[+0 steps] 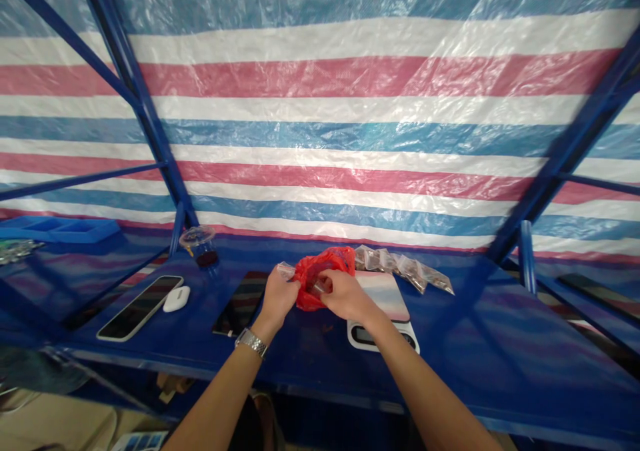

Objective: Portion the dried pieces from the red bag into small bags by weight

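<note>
A red plastic bag [333, 259] stands on the blue shelf with its mouth spread toward me. My right hand [344, 295] reaches into that mouth, fingers closed around small dark contents I cannot make out. At the bag's left edge, my left hand [279, 295] is closed on a small clear plastic bag [285, 270], its fingers beside the red plastic. A white kitchen scale [384, 296] sits just right of the red bag, partly under my right forearm. Behind it lie several small clear packets [400, 265] with brownish contents, in an overlapping row.
Left of my hands lie a dark tablet [243, 302], a white earbud case [177, 299] and a phone [141, 307]. A clear plastic cup [200, 244] with dark liquid stands behind them. Blue metal posts [160, 144] and a striped tarp [350, 131] bound the back.
</note>
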A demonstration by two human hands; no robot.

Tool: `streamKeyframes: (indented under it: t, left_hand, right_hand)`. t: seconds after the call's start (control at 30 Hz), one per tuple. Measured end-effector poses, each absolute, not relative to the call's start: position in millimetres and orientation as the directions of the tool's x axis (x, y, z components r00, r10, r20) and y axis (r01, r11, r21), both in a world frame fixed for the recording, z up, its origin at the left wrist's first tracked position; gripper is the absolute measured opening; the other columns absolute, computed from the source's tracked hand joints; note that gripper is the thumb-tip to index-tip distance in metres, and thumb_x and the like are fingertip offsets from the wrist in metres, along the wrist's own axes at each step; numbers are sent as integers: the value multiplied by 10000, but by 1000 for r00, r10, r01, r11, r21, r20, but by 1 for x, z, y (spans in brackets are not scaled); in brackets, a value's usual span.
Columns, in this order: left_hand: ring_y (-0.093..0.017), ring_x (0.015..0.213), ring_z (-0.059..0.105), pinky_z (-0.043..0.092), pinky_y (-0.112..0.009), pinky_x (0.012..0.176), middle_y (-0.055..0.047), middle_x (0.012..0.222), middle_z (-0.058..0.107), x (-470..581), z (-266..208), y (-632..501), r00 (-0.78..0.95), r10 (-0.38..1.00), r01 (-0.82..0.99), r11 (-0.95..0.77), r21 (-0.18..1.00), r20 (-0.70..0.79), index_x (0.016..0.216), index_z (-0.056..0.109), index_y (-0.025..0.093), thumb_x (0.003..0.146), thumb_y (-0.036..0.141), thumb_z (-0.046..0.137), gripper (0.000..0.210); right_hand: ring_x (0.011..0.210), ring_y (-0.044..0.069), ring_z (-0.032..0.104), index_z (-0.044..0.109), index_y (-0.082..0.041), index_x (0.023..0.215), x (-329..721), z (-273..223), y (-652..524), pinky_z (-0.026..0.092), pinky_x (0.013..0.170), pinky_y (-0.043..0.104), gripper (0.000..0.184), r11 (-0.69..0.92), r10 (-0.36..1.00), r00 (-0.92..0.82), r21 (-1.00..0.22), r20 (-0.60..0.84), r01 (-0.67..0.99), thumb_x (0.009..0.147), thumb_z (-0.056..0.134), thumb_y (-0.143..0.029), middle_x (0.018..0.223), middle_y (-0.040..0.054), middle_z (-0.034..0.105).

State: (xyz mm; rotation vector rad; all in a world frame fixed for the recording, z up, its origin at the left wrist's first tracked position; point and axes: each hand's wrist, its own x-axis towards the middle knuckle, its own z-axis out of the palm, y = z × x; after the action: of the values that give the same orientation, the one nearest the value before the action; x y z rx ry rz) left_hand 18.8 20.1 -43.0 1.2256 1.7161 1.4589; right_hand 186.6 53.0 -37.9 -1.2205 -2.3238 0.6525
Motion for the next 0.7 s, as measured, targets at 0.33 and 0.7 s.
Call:
streamKeyframes:
  t: [0.33, 0.7]
  left_hand:
    - [-162, 684, 587, 428, -244, 660, 15, 692, 658, 11, -32, 6, -432, 880, 232, -101, 967, 196, 713, 613, 177, 697, 72, 567, 116]
    - [-168, 739, 587, 458, -267, 718, -7, 745, 641, 17, -30, 7, -360, 881, 195, -250, 948, 306, 728, 597, 186, 676, 110, 542, 107]
  right_hand:
    - [1200, 299, 574, 701, -181, 1234, 180, -33, 49, 402, 999, 402, 452, 499, 861, -465, -160, 207, 852, 824, 580, -33, 1258, 122, 677]
    - [1182, 291, 587, 690, -206, 1251, 180, -36, 53, 392, 995, 394, 452, 463, 878, -426, -159, 221, 872, 854, 546, -46, 1274, 112, 683]
